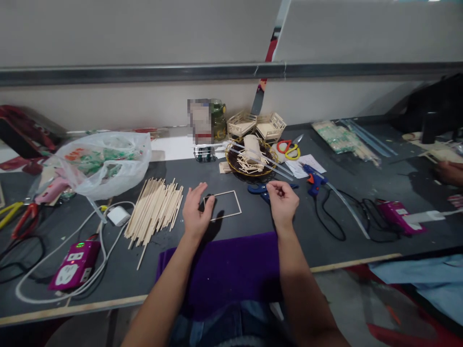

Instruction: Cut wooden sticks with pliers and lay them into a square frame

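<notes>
My left hand (197,210) is open, thumb and fingers apart, at the left side of a thin rectangular frame of wooden sticks (238,202) lying flat on the table. The hand hides part of the frame's left end. To the right, my right hand (284,205) is closed in a pinch above the table; whatever sits between the fingertips is too small to make out. Partly behind that hand lies a blue hand tool (258,188). A loose pile of wooden sticks (155,209) is left of my left hand. Purple cloth (235,265) lies under my forearms.
A wicker basket (231,166) holds stick pieces, with small wooden models (270,127) behind it. Scissors (292,150) and a blue glue gun (315,182) lie right. A plastic bag (104,178) and purple power strip (76,265) are left. Another person's hand (450,172) is far right.
</notes>
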Available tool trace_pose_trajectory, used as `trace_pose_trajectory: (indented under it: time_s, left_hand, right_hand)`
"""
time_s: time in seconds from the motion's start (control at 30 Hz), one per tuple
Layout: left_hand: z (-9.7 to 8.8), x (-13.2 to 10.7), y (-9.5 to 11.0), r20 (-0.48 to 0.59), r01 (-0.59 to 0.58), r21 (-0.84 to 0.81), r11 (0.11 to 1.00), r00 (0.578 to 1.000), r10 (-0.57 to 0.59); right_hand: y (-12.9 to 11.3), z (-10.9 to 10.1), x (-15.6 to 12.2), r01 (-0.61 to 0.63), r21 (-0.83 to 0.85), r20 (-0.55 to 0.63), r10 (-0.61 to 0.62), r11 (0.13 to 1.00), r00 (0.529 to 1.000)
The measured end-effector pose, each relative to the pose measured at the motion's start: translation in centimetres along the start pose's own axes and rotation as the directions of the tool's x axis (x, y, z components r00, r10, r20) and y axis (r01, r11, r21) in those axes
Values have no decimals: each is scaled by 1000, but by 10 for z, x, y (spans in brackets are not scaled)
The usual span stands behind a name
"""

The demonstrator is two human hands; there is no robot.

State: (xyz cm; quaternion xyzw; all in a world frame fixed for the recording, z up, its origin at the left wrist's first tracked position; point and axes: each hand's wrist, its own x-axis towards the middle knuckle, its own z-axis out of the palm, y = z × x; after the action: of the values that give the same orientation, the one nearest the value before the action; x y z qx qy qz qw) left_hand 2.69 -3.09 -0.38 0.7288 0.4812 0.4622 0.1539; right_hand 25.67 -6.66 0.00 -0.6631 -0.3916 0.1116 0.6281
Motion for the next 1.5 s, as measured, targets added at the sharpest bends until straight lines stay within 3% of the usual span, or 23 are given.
trace_pose_trajectory:
  time_s: [0.2,0.6,0.8,1.1,1.27,1.5]
  left_hand:
    - [-4,3,-2,-61,75,-52,996,995,-79]
    - [1,1,-12,94,17,-1,1000,995,-17]
    - [4,-2,-15,404,-130,28,991,909,108]
    - [11,-3,-11,521,-227,15,974,833,186]
    - [15,-4,-6,499,-235,82,969,851,164]
    - [36,-20,14,449,-219,405,887,894,16]
  right_hand:
    - [2,2,0,15,-19,16,-15,1000,1000]
    - [-5,-20,8,33,-93,-74,-40,995,996]
    - [2,-12,0,44,-71,-19,-45,997,999]
    - [6,-7,-5,41,-62,22,-39,997,999]
    - [6,-5,-7,33,-47,36,-31,998,999]
    - [8,-3,-10,46,-53,77,-42,998,996]
